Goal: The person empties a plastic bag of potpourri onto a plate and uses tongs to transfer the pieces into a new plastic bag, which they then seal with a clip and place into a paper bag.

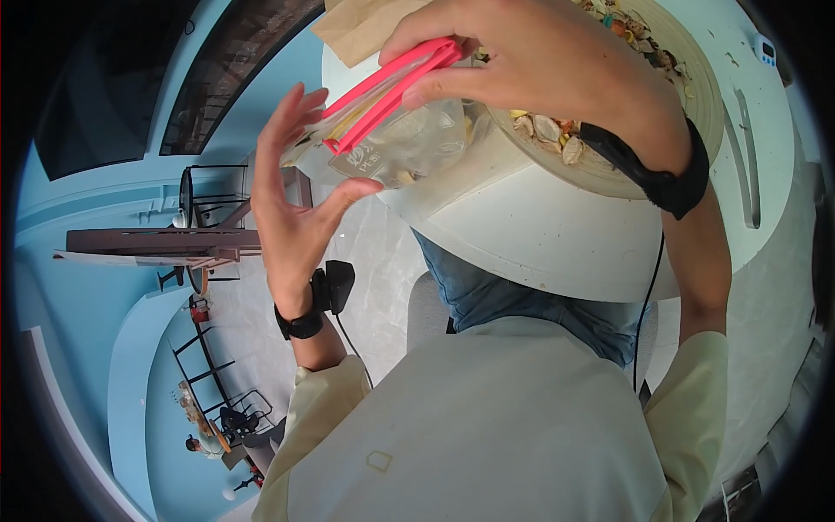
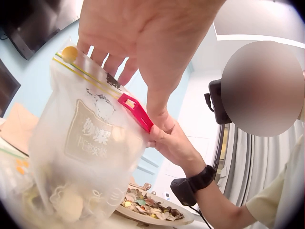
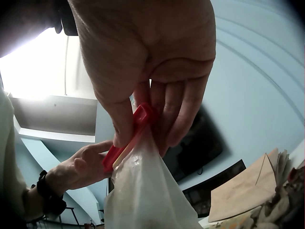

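A frosted, printed zip-top plastic bag [image 1: 409, 143] is raised above the table edge, with pale pieces inside. A long pink-red bag clip [image 1: 380, 111] lies along its top, its two bars parted at the left end with the bag's top between them. My right hand [image 1: 539, 65] pinches the clip's right end between thumb and fingers. At the bag's other side is my left hand [image 1: 291, 187], fingers stretched up behind the top corner and thumb spread apart in front. In the left wrist view, a yellow-green zip strip [image 2: 88, 75] runs across the bag below an orange-yellow dot.
A round beige plate [image 1: 706, 96] holds many shell-like dried pieces [image 1: 548, 130] on the white table [image 1: 557, 252]. Metal tongs [image 1: 752, 165] and a small timer [image 1: 765, 50] lie to the right. Brown paper [image 1: 365, 30] lies at the far side. A person [image 1: 209, 445] sits in the background.
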`<state>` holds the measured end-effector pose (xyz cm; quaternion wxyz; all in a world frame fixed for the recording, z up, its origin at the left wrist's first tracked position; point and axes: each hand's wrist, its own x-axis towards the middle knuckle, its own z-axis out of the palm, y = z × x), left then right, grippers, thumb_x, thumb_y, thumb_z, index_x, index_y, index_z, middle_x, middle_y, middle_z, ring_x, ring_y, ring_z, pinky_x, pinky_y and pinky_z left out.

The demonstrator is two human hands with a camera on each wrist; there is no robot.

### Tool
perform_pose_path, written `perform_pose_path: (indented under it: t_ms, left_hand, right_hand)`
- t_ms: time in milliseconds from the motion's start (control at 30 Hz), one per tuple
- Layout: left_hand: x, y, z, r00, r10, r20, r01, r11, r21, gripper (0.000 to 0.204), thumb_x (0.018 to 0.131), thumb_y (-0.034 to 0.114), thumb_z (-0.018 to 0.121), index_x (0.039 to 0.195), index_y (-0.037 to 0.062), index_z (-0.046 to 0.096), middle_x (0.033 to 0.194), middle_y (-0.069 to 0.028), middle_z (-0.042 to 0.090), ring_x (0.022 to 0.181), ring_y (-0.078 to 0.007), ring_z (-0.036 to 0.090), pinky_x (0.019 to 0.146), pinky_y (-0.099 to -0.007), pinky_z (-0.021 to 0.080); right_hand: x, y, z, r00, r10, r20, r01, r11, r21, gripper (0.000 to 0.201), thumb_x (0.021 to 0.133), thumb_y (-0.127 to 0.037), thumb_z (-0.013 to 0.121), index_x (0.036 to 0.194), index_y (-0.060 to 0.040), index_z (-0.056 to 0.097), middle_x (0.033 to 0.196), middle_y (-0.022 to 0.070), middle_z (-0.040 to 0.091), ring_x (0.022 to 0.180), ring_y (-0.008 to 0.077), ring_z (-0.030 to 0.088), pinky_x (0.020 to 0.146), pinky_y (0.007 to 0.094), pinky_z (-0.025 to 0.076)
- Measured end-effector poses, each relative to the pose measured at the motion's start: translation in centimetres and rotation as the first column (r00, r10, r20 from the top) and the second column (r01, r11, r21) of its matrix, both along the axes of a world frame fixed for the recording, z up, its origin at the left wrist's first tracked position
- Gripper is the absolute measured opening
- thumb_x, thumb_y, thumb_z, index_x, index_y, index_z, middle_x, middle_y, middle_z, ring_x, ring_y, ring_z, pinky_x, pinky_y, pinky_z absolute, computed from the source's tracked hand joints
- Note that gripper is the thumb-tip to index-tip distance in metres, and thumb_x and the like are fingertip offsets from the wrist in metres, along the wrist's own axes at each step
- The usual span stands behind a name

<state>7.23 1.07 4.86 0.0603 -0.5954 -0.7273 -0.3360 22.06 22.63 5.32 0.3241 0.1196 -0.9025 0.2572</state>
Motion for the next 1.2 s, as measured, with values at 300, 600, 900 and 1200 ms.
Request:
perform_pose_path:
  t_ms: [300,600,900,1200]
  left_hand:
    - [-1.9,-1.6,0.0,0.983,0.18,0.043,-0.177,0.983,-0.051,0.026,0.084,0.012,0.073,0.107,0.0029,0.066,0.101,-0.0076,0.069,0.097,-0.0169,0.062,0.09,-0.031,0.047]
    - [-2.4,-2.2,-0.3,0.987,0.154,0.046,-0.154,0.988,-0.02,0.013,0.09,0.006,0.067,0.1,-0.0019,0.067,0.096,-0.0059,0.065,0.092,-0.0123,0.061,0.089,-0.0265,0.046]
    - [-2.4,-2.2,-0.5,0.968,0.193,0.162,-0.203,0.978,0.042,0.011,0.088,0.008,0.069,0.096,0.0013,0.068,0.092,-0.0047,0.067,0.09,-0.0136,0.062,0.088,-0.0269,0.046]
    - [-1.6,-1.3,0.6,0.988,0.115,-0.101,-0.124,0.988,-0.087,0.014,0.088,0.014,0.071,0.092,0.001,0.067,0.089,-0.004,0.065,0.078,-0.011,0.056,0.072,-0.0266,0.043]
  right_hand:
    - [-0.1,0.1,-0.2,1.0,0.005,-0.004,-0.005,1.0,0.014,0.024,0.091,-0.018,0.063,0.09,0.0053,0.068,0.072,0.019,0.066,0.065,0.0311,0.067,0.065,0.039,0.055]
    - [-0.8,-0.5,0.1,1.0,0.002,-0.005,-0.002,1.0,0.025,0.024,0.09,-0.018,0.063,0.091,0.0051,0.068,0.073,0.0188,0.066,0.065,0.0312,0.066,0.066,0.0391,0.055]
    - [0.1,1.8,-1.4,1.0,-0.001,-0.006,0.001,1.0,0.03,0.024,0.09,-0.018,0.063,0.091,0.0049,0.068,0.073,0.0187,0.066,0.066,0.0313,0.066,0.066,0.0391,0.054]
    - [1.9,5.0,-3.4,1.0,-0.004,-0.016,0.004,0.999,0.039,0.024,0.09,-0.018,0.063,0.092,0.0047,0.068,0.074,0.0186,0.066,0.067,0.0313,0.066,0.066,0.0391,0.054]
